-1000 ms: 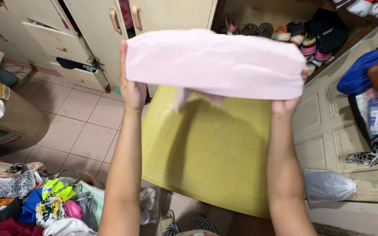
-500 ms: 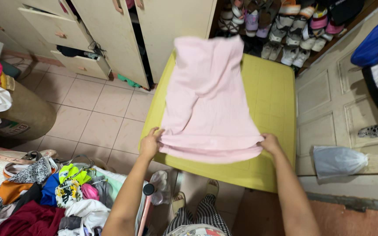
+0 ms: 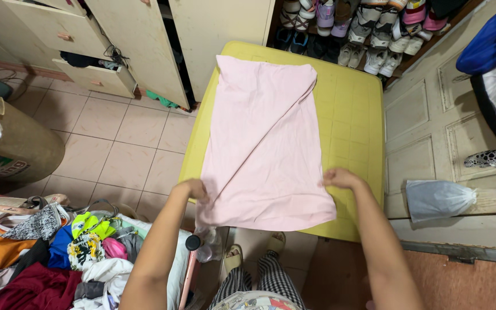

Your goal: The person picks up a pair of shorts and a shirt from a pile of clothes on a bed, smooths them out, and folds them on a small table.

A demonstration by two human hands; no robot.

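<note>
- A pink cloth (image 3: 264,146) lies spread on a yellow table (image 3: 354,120).
- The left hand (image 3: 192,188) touches its edge at nine o'clock; the right hand (image 3: 340,178) at three o'clock.
- Clothes pile (image 3: 58,258) at seven o'clock; shoes (image 3: 363,28) at one o'clock.

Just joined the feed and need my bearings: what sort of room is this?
Likely a home bedroom or storage corner: a cream wardrobe with open drawers, shelves of shoes, and a pile of clothes beside the yellow table.
</note>
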